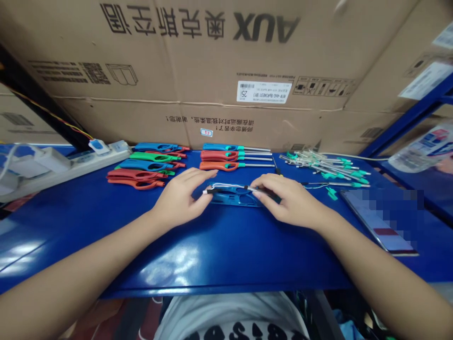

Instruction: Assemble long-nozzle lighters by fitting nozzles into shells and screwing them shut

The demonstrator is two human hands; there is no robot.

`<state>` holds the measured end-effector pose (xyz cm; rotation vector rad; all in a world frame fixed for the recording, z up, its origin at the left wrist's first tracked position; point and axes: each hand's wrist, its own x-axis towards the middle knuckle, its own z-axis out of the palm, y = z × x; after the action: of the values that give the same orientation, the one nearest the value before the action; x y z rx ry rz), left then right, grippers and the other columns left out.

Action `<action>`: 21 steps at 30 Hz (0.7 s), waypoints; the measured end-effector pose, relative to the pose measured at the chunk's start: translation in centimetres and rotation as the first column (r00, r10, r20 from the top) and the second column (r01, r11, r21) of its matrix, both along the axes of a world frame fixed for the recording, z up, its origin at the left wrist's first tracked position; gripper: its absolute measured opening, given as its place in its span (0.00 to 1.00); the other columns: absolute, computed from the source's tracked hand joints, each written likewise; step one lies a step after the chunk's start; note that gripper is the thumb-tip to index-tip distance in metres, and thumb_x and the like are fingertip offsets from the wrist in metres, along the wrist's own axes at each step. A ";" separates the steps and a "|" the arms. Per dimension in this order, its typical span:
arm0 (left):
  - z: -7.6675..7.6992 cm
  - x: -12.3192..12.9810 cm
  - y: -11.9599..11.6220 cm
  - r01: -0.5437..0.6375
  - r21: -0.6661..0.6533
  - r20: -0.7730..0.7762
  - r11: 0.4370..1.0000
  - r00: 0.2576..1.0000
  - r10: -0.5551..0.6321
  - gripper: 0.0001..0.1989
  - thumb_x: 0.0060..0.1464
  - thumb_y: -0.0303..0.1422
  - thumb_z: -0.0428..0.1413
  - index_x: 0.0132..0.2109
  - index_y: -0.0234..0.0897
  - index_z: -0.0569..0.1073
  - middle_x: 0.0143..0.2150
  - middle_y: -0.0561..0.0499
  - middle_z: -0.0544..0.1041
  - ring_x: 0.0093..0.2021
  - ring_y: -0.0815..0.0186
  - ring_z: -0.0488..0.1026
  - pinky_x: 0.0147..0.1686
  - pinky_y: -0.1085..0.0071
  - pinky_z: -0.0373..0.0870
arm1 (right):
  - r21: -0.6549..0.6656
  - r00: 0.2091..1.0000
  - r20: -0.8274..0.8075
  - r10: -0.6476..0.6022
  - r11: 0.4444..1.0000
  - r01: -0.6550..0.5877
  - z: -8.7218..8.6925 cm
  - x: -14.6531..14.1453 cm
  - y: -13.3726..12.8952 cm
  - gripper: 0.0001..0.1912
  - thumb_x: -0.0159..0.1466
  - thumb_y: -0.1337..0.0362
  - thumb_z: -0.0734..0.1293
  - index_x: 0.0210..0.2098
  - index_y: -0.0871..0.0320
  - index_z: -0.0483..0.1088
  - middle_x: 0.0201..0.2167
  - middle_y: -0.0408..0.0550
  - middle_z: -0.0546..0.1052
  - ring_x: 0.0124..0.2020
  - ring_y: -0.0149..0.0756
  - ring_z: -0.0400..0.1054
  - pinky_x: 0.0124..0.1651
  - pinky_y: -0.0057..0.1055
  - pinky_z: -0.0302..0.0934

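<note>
In the middle of the table lies an opened blue lighter handle (230, 198), its two shell halves side by side. Above it sits a lighter rod assembly, with white wires (228, 185) and a black igniter (214, 191) with a white tip. My right hand (288, 198) pinches the metal rod between thumb and fingers at the handle's right end. At the left end, my left hand (182, 196) has thumb and index finger apart around the igniter's tip. The thumb is close to the igniter; whether it touches cannot be made out.
Coloured lighter handles (141, 174) lie stacked at back left. Lighters with rods (233, 156) are lined up at back centre. Several loose metal rods (329, 167) pile at back right, near a phone-like device (382, 222). A power strip (81, 165), carton (198, 85) and bottle (421, 146) stand around.
</note>
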<state>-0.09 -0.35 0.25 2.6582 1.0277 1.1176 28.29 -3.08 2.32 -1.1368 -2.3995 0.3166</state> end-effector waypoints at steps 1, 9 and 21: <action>0.2 -0.1 -0.2 0.019 -0.037 0.017 0.999 1.000 -0.019 0.19 0.58 0.27 0.51 0.55 0.34 0.75 0.51 0.42 0.81 0.50 0.56 0.78 0.53 0.57 0.74 | -0.004 1.000 0.007 0.005 1.000 -0.005 -0.2 -0.4 -0.1 0.11 0.73 0.58 0.59 0.48 0.55 0.70 0.47 0.52 0.79 0.47 0.43 0.73 0.50 0.39 0.66; -0.1 1.3 -1.5 0.316 -0.598 0.366 0.736 0.925 -0.100 0.19 0.58 0.29 0.52 0.56 0.38 0.74 0.47 0.47 0.82 0.44 0.60 0.80 0.44 0.62 0.79 | -0.046 0.998 0.037 0.042 0.998 -0.040 -1.2 -1.4 -0.4 0.14 0.75 0.58 0.56 0.50 0.55 0.69 0.47 0.51 0.78 0.46 0.41 0.74 0.46 0.37 0.67; -1.1 1.9 -2.0 0.200 -0.226 0.199 0.953 0.968 -0.156 0.05 0.59 0.29 0.62 0.43 0.35 0.82 0.35 0.51 0.81 0.29 0.72 0.74 0.31 0.77 0.70 | 0.001 0.983 -0.068 0.172 0.985 -0.172 -2.4 -2.0 -0.4 0.11 0.74 0.60 0.60 0.44 0.59 0.71 0.38 0.50 0.75 0.39 0.35 0.71 0.42 0.31 0.65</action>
<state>1.83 -2.34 -0.83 2.3553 0.8143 1.0901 26.25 -3.48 -0.13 -0.9067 -2.4425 0.4112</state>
